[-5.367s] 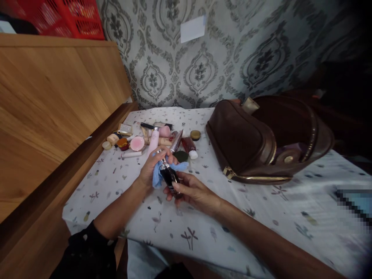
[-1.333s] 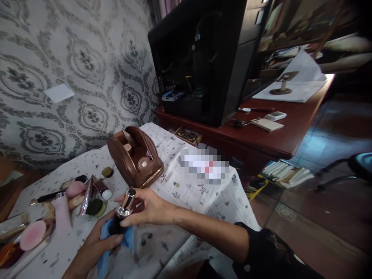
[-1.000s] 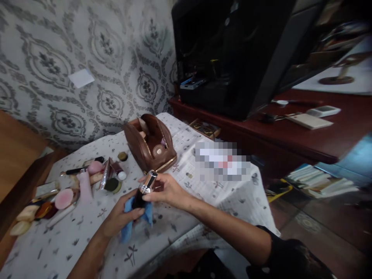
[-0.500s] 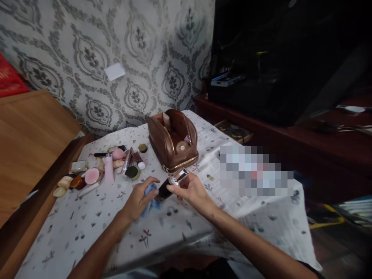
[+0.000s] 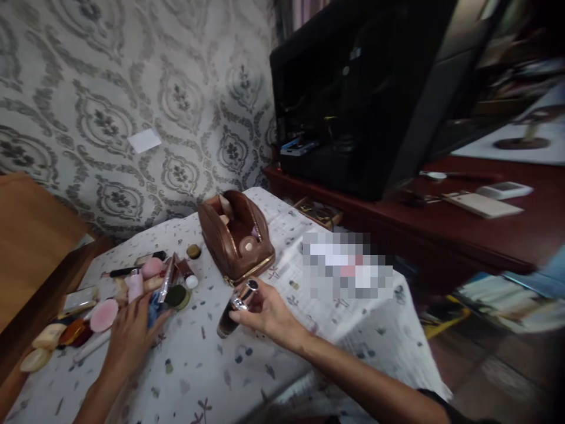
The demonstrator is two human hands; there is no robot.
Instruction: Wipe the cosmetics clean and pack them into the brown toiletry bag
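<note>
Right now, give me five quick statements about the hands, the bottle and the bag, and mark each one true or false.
1. The right hand holds the dark bottle. True.
2. The bottle is uncapped. False: its silver cap is on.
3. The brown bag stands on the patterned tablecloth. True.
4. The bag is zipped shut. False: its top is open.
5. The left hand is inside the bag. False: it is by the blue cloth.

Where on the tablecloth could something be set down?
The tablecloth is bare between the left hand and the bottle in the right hand, and in a strip between the wall and the cosmetics. Crowded: among those cosmetics, by the left hand.
</note>
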